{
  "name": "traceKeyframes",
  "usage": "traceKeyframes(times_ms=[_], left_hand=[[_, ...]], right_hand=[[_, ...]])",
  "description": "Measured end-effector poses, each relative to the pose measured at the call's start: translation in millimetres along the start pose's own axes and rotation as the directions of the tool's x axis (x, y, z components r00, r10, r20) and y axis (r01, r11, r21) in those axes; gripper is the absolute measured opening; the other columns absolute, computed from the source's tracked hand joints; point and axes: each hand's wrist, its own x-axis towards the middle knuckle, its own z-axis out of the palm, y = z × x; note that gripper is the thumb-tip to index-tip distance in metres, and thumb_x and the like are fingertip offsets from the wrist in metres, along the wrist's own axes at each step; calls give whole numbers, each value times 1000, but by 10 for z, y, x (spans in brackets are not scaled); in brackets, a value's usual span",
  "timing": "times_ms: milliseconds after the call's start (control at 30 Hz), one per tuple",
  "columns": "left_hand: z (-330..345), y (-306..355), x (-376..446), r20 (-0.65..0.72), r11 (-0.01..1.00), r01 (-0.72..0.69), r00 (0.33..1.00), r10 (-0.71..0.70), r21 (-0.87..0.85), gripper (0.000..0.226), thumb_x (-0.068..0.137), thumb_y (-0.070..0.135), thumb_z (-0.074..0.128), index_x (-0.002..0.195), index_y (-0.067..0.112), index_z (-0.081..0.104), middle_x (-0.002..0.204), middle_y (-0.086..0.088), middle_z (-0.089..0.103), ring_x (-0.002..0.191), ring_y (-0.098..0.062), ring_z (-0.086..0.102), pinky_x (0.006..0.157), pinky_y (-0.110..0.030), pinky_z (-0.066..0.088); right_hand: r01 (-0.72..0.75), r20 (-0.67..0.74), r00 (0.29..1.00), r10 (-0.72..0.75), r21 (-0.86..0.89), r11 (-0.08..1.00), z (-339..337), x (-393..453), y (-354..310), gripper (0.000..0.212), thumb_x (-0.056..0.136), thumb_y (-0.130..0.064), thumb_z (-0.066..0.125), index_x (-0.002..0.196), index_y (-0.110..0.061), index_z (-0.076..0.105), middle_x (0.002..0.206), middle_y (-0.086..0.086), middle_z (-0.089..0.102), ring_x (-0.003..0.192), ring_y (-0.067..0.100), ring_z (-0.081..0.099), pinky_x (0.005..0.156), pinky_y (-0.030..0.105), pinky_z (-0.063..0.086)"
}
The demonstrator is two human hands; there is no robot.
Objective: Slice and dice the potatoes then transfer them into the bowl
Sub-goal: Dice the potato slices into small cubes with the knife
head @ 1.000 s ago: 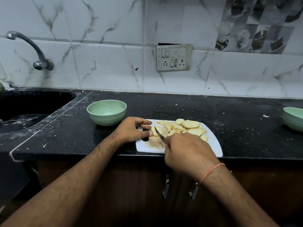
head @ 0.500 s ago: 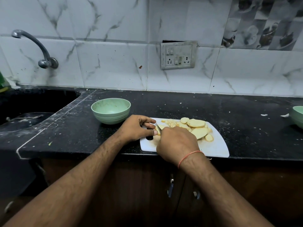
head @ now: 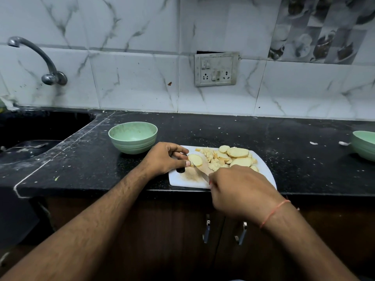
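Observation:
A white cutting board (head: 263, 169) lies at the counter's front edge. On it sits a heap of round potato slices (head: 237, 152) and small diced pieces (head: 213, 159). My left hand (head: 164, 159) pinches one potato slice (head: 195, 160) at the board's left side between thumb and fingers. My right hand (head: 241, 189) grips a knife (head: 200, 171) whose blade points up-left with its tip at that slice. The handle is hidden inside my fist. An empty green bowl (head: 133, 137) stands just behind and left of the board.
A second green bowl (head: 364, 145) sits at the counter's far right edge. A dark sink (head: 30, 138) with a tap (head: 40, 59) lies to the left. The tiled wall carries a switch socket (head: 216, 68). Cabinet handles (head: 206, 231) hang below the counter.
My right hand has drawn back toward me, pulling the knife out from over the slice, so the slice under my left fingers now shows. My left hand has stayed in place.

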Motion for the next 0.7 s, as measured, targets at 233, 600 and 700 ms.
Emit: traceKeyframes(times_ms=[233, 600, 700], left_hand=[[34, 2, -31, -37, 1000, -8, 999, 8, 10, 35, 83, 9, 90, 115, 15, 76, 93, -4, 82, 78, -18, 79, 81, -27, 61], [65, -106, 35, 39, 897, -197, 979, 198, 396, 59, 85, 24, 66, 144, 35, 63, 141, 29, 56, 133, 13, 49, 115, -18, 38], [95, -115, 45, 109, 844, -216, 976, 186, 491, 61, 91, 29, 57, 150, 42, 55, 145, 30, 56, 138, 9, 47, 119, -29, 40]], right_hand=[[164, -192, 978, -78, 485, 859, 271, 442, 564, 35, 104, -36, 50, 133, -47, 65, 68, -25, 64, 62, -1, 55, 61, 22, 44], [210, -214, 976, -33, 893, 399, 660, 703, 840, 34, 107, -18, 54, 131, -36, 70, 53, -7, 35, 47, 13, 28, 47, 26, 24], [195, -199, 980, -24, 919, 343, 674, 735, 846, 33, 108, -16, 54, 129, -34, 72, 52, -7, 34, 45, 12, 28, 46, 24, 24]])
